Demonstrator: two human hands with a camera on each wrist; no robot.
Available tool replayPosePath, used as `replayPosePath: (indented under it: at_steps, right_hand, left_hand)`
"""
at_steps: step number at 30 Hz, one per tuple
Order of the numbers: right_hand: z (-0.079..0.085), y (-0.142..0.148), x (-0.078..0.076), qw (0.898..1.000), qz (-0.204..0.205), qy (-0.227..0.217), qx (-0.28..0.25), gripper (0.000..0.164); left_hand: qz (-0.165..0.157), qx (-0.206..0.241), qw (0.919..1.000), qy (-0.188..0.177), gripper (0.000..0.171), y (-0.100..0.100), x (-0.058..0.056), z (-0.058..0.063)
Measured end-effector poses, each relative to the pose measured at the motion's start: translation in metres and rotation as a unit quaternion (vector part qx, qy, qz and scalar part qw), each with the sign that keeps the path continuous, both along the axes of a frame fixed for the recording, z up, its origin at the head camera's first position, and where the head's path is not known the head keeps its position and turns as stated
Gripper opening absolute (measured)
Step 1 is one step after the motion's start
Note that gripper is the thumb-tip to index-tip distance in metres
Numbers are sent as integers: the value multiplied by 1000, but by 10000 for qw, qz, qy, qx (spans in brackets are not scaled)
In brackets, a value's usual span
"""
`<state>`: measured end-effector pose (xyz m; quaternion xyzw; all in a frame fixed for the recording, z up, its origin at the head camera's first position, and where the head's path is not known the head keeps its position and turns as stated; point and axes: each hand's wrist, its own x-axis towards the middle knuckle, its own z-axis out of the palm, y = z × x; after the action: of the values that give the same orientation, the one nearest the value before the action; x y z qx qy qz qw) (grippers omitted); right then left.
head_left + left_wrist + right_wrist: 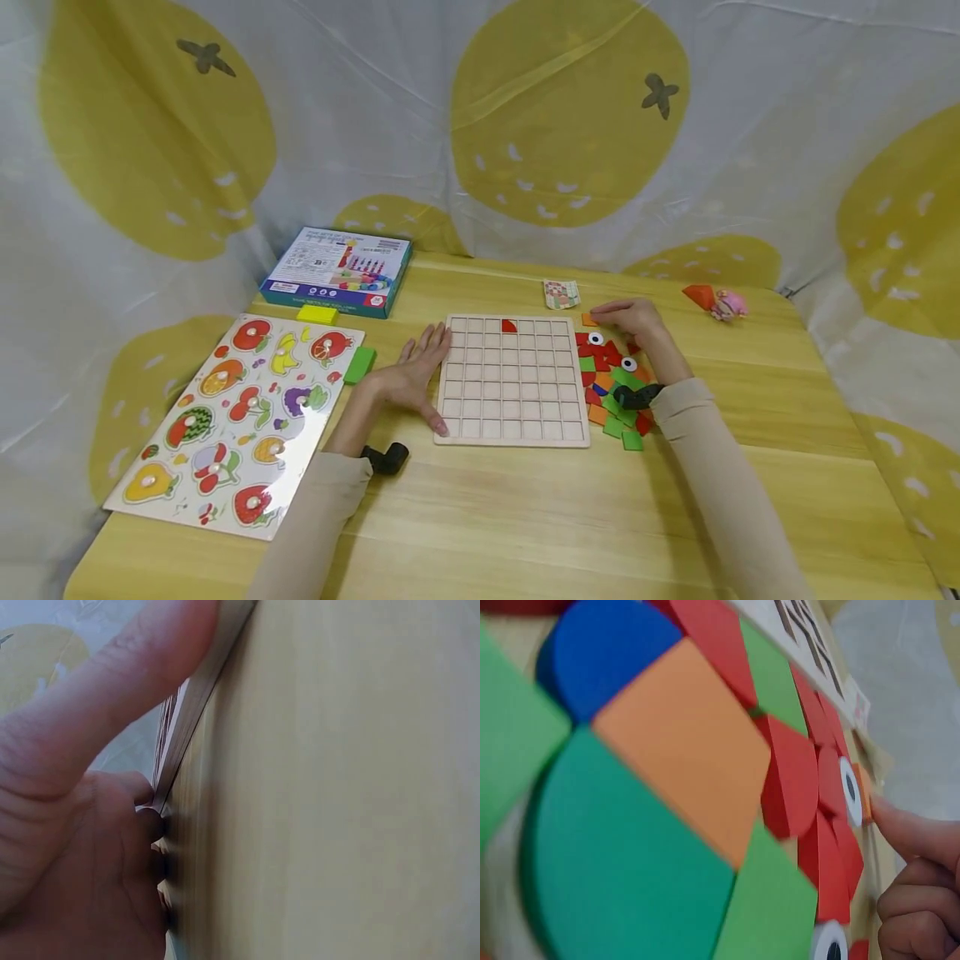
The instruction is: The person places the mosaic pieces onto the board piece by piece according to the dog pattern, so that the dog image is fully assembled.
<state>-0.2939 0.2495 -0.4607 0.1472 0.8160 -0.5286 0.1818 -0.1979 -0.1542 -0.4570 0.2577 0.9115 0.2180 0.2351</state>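
A wooden grid board (512,443) lies mid-table, one red quarter-round tile (509,326) in its top row. My left hand (408,379) spreads along the board's left edge, thumb at the near corner and fingers further up. In the left wrist view, the thumb (112,690) rests against the board's side (199,694). Beyond the board's far right corner, my right hand (633,321) pinches an orange square tile (589,319) at the fingertips. In the right wrist view, one fingertip meets the orange tile (865,793) while other fingers curl below.
Loose tiles (612,427) in several colours, with two eye pieces among them, heap along the board's right side. A small pattern card (562,294) lies behind. To the left are a fruit puzzle (247,450), a box (337,271) and green and yellow blocks; toys (729,305) sit far right.
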Motion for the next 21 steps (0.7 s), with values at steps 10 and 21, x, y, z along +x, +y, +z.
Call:
replayPosePath:
  at_steps: [10,21]
  right_hand:
    - [4,7,4,9993,354,7,-124,48]
    - [2,8,9,9937,591,700,637,41]
  left_hand:
    - [10,-2,10000,6,156,1,-1,1]
    - [-19,-20,10000,-7,156,2,-1,3]
